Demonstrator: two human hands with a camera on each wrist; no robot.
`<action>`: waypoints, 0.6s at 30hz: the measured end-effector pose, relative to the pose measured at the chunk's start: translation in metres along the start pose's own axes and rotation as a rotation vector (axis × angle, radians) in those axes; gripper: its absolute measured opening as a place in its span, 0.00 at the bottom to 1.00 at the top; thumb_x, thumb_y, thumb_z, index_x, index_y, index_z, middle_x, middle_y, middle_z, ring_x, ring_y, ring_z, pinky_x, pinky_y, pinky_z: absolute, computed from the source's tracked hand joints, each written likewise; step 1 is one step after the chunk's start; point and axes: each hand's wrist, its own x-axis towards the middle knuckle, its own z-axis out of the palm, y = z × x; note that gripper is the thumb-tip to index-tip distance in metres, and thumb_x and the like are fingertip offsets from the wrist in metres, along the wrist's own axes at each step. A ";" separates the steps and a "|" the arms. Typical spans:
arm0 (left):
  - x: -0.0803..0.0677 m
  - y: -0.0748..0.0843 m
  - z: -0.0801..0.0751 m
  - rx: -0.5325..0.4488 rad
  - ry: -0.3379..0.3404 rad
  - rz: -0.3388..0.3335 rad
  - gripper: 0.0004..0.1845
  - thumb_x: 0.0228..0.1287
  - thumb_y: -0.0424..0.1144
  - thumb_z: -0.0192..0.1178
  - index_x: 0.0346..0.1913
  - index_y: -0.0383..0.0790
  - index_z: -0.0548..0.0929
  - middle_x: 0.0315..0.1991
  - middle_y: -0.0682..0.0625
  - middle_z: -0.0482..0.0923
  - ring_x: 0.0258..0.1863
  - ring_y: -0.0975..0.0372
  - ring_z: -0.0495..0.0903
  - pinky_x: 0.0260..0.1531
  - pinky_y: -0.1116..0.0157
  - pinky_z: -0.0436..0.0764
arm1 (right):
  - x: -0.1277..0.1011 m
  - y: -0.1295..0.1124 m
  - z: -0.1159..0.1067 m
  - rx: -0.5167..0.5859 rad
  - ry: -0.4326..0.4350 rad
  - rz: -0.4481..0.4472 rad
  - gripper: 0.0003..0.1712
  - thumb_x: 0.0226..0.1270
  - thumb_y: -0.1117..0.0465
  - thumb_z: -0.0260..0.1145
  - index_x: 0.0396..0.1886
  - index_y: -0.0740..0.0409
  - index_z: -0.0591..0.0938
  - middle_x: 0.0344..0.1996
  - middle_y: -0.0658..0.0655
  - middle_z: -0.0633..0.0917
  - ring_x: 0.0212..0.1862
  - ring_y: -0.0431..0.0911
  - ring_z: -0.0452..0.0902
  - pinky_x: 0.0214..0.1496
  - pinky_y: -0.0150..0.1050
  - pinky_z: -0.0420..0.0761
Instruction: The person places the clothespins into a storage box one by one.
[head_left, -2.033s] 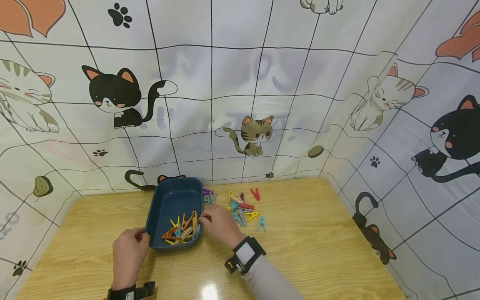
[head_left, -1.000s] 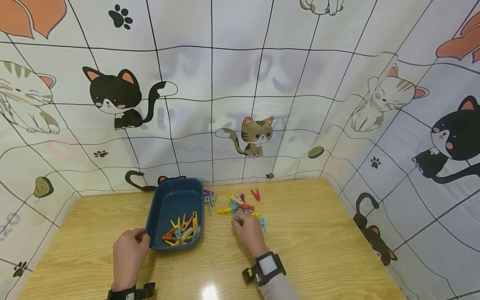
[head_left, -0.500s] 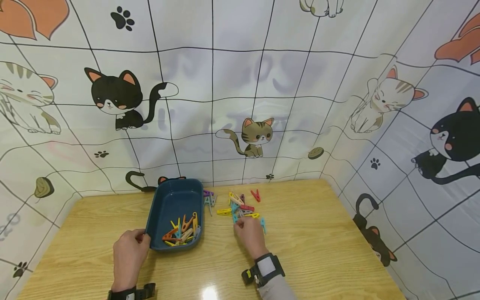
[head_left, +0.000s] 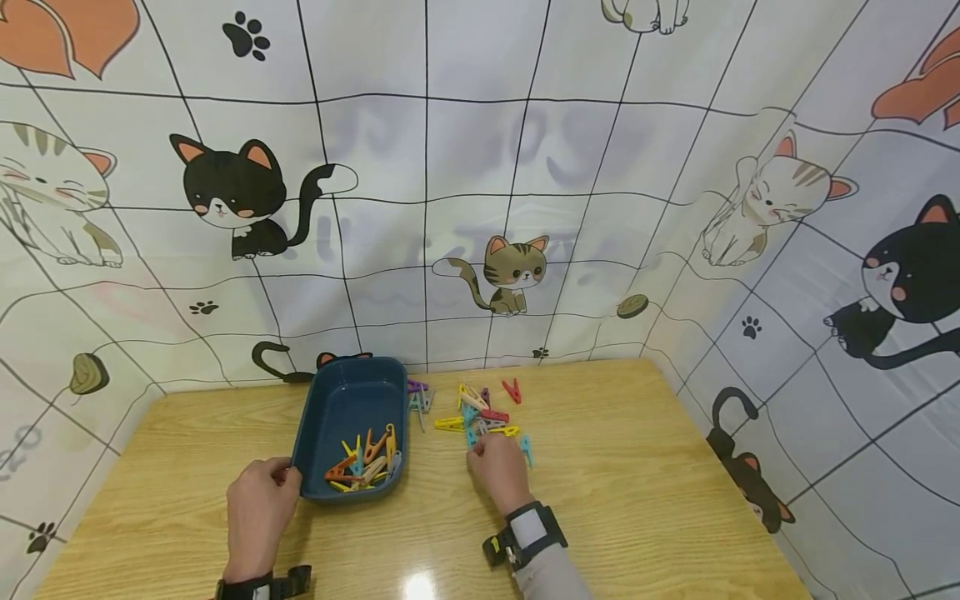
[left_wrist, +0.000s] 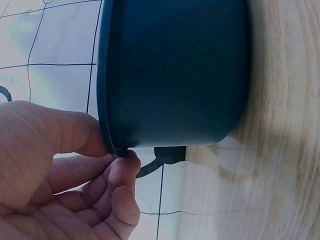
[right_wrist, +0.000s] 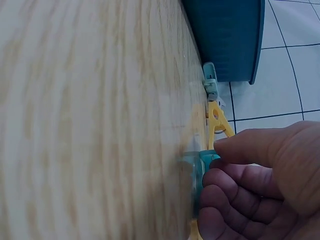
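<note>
A dark blue tray (head_left: 341, 404) on the wooden table holds several coloured clothespins (head_left: 363, 460). My left hand (head_left: 258, 504) pinches the tray's near-left rim (left_wrist: 112, 145) between thumb and curled fingers. To the right of the tray lies a loose pile of clothespins (head_left: 483, 417). At the near edge of that pile, my right hand (head_left: 498, 468) pinches a teal clothespin (right_wrist: 197, 170) that rests on the table. A yellow clothespin (right_wrist: 217, 120) lies just beyond it.
The wooden table (head_left: 637, 483) is enclosed at the back and sides by a cat-print cloth (head_left: 525, 183). A teal pin (head_left: 527, 448) lies beside my right hand, a red one (head_left: 512, 388) farther back, and purple and grey ones (head_left: 417, 392) by the tray's far right corner.
My right hand left the tray's right rim, moved right to the loose pile and settled on a teal clothespin. The left hand and the tray stayed put.
</note>
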 end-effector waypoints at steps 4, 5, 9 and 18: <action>0.000 0.000 0.000 0.002 -0.002 -0.003 0.11 0.58 0.27 0.59 0.37 0.22 0.88 0.24 0.41 0.81 0.24 0.51 0.80 0.23 0.55 0.76 | 0.001 0.000 0.001 -0.002 -0.015 0.020 0.13 0.60 0.66 0.72 0.17 0.55 0.85 0.15 0.46 0.78 0.20 0.40 0.68 0.23 0.35 0.67; 0.000 0.000 0.000 0.002 -0.003 -0.003 0.11 0.58 0.27 0.59 0.37 0.22 0.88 0.24 0.41 0.81 0.24 0.51 0.80 0.23 0.55 0.76 | 0.001 0.000 0.001 0.002 -0.019 0.024 0.14 0.60 0.66 0.72 0.16 0.54 0.84 0.15 0.46 0.77 0.20 0.40 0.67 0.23 0.35 0.66; 0.000 0.001 0.000 0.001 -0.002 -0.006 0.11 0.58 0.27 0.59 0.37 0.22 0.88 0.24 0.40 0.81 0.24 0.50 0.80 0.23 0.55 0.76 | 0.000 0.000 0.001 0.007 -0.021 0.023 0.18 0.59 0.67 0.71 0.12 0.53 0.79 0.12 0.46 0.72 0.19 0.40 0.64 0.22 0.35 0.62; 0.000 0.001 0.000 -0.005 0.002 -0.004 0.11 0.58 0.27 0.59 0.38 0.21 0.88 0.25 0.39 0.81 0.23 0.50 0.80 0.22 0.56 0.75 | -0.002 0.000 -0.006 0.032 -0.020 0.005 0.13 0.60 0.67 0.71 0.16 0.55 0.83 0.15 0.47 0.74 0.21 0.40 0.67 0.23 0.34 0.64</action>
